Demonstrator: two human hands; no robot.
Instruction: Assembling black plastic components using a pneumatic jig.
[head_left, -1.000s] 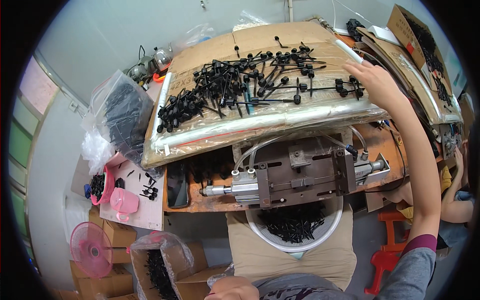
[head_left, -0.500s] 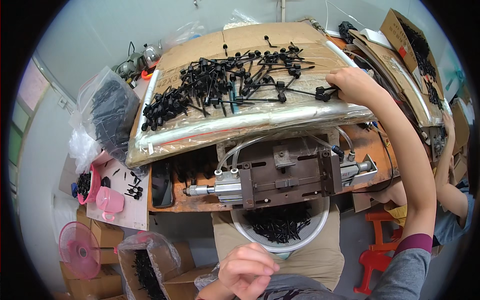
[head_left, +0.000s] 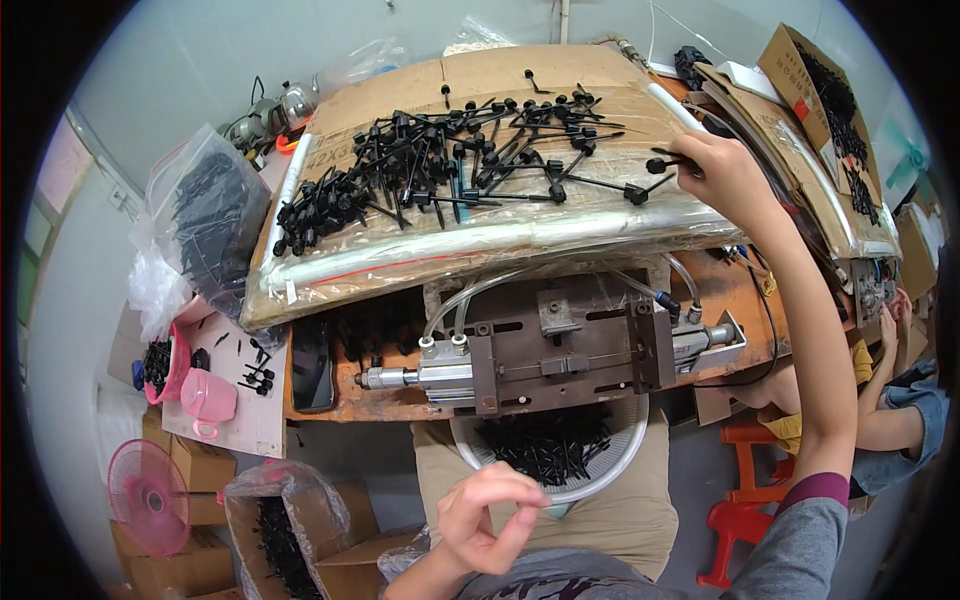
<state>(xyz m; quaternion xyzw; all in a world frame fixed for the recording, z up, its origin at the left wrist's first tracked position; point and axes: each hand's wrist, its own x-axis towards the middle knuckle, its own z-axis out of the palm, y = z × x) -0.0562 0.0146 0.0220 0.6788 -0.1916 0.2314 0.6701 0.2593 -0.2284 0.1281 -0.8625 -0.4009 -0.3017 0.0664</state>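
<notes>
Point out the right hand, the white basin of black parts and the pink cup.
right hand (head_left: 722, 175), head view, back of the hand
white basin (head_left: 628, 462), head view, right rim
pink cup (head_left: 212, 396), head view, side wall

Matt black plastic pins (head_left: 470, 160) lie on a brown cardboard board (head_left: 480, 90) wrapped in glossy clear film. At frame centre, the press (head_left: 560, 350) is dull grey metal. Below it, the white plastic basin (head_left: 625, 470) looks smooth.

A plastic-wrapped cardboard sheet (head_left: 400, 265) strewn with black plastic parts (head_left: 440, 160) tilts over the orange counter (head_left: 735, 295), above a metal press (head_left: 560, 350).
</notes>
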